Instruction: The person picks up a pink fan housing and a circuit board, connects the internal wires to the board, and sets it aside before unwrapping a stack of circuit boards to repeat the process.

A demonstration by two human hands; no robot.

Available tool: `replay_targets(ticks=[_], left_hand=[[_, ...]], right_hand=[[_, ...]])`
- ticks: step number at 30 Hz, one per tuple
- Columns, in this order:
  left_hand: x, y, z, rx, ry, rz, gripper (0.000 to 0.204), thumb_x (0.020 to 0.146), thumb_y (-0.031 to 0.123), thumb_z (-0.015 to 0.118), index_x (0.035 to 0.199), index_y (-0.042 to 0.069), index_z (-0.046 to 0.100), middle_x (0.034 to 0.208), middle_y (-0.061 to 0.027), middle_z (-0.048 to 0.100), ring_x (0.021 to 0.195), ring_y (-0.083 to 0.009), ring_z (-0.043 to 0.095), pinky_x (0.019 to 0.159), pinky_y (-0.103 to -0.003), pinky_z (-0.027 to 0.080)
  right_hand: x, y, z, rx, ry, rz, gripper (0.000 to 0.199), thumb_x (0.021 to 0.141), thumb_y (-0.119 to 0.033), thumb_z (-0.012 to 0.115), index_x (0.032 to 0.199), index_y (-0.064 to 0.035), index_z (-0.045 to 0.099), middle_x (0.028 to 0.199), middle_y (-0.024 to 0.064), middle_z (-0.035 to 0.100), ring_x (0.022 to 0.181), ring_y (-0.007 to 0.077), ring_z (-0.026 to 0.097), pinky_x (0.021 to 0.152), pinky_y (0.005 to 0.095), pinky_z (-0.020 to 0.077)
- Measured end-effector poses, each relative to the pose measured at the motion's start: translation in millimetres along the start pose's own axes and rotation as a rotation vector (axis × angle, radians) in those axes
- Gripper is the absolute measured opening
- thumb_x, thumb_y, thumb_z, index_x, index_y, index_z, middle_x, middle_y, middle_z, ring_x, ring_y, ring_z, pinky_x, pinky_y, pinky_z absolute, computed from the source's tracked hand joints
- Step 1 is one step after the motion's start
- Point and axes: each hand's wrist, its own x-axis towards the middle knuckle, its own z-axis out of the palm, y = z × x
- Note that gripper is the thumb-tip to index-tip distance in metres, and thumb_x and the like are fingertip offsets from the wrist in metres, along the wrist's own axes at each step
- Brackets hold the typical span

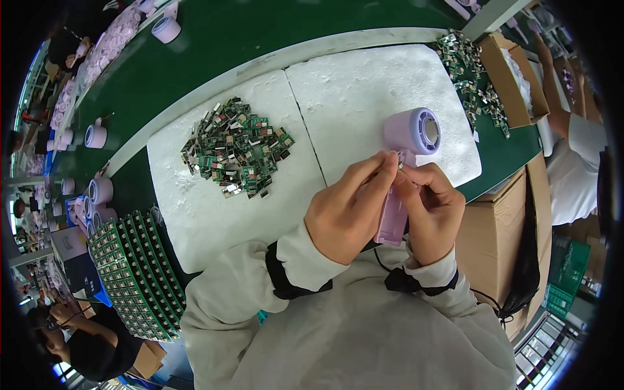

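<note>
Near the right side of the white foam board (364, 84), a lilac device has a round, hollow head (398, 132) and a long trough-like handle (392, 224) pointing toward me. My right hand (434, 211) wraps its fingers round the handle from the right. From the other side, my left hand (348, 211) is closed, thumb and fingertips pinched together at the neck between head and handle. A tiny silvery part (400, 165) shows between the fingertips of both hands; its kind is too small to tell. My fingers hide most of the neck.
A heap of small green circuit boards (240, 149) lies on the board's left half, another heap (469, 78) at the far right. Stacked circuit panels (133, 276) stand at left. Cardboard boxes (497, 240) flank the right. Lilac heads (95, 136) sit beyond a raised rail (260, 68). Other people work nearby.
</note>
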Motion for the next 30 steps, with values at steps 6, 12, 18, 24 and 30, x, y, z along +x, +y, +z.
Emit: replay_targets(ticks=[6, 12, 18, 24, 30], left_hand=[[11, -22, -15, -0.432, -0.140, -0.399, 0.026, 0.094, -0.003, 0.066, 0.120, -0.004, 0.068, 0.111, -0.0120, 0.072, 0.093, -0.0165, 0.072, 0.079, -0.030, 0.059], [15, -31, -18, -0.935, -0.216, -0.714, 0.026, 0.099, 0.001, 0.063, 0.123, -0.007, 0.064, 0.111, -0.0125, 0.071, 0.099, -0.0179, 0.070, 0.087, -0.033, 0.060], [18, -33, -20, -0.922, -0.296, -0.711, 0.027, 0.100, 0.003, 0.061, 0.125, -0.008, 0.063, 0.114, -0.0138, 0.071, 0.099, -0.0186, 0.070, 0.090, -0.032, 0.059], [17, -31, -19, -0.926, -0.303, -0.706, 0.027, 0.100, 0.003, 0.060, 0.125, -0.008, 0.063, 0.114, -0.0139, 0.071, 0.100, -0.0185, 0.070, 0.090, -0.032, 0.059], [16, -34, -19, -0.909, -0.314, -0.699, 0.027, 0.100, 0.004, 0.061, 0.124, -0.008, 0.062, 0.114, -0.0141, 0.071, 0.100, -0.0185, 0.070, 0.090, -0.032, 0.059]], right_hand=[[11, -11, 0, -0.126, -0.066, -0.041, 0.019, 0.087, 0.002, 0.073, 0.106, 0.0026, 0.073, 0.088, 0.0008, 0.065, 0.075, 0.0062, 0.054, 0.067, 0.0219, 0.0426], [16, -17, -9, -0.098, -0.083, -0.018, 0.022, 0.086, 0.000, 0.075, 0.108, -0.0002, 0.075, 0.094, 0.0046, 0.072, 0.076, 0.0084, 0.058, 0.068, 0.0238, 0.0462], [25, -20, -23, -0.274, -0.226, -0.054, 0.022, 0.087, -0.002, 0.075, 0.110, -0.0007, 0.074, 0.099, 0.0066, 0.073, 0.085, 0.0111, 0.062, 0.077, 0.0248, 0.0482], [29, -12, -21, -0.490, -0.171, -0.293, 0.018, 0.086, -0.003, 0.076, 0.104, -0.0026, 0.076, 0.097, 0.0086, 0.072, 0.085, 0.0139, 0.064, 0.077, 0.0271, 0.0504], [34, 0, -15, -0.441, -0.153, -0.352, 0.018, 0.084, -0.005, 0.078, 0.102, -0.0015, 0.076, 0.095, 0.0085, 0.070, 0.085, 0.0164, 0.063, 0.072, 0.0304, 0.0496]])
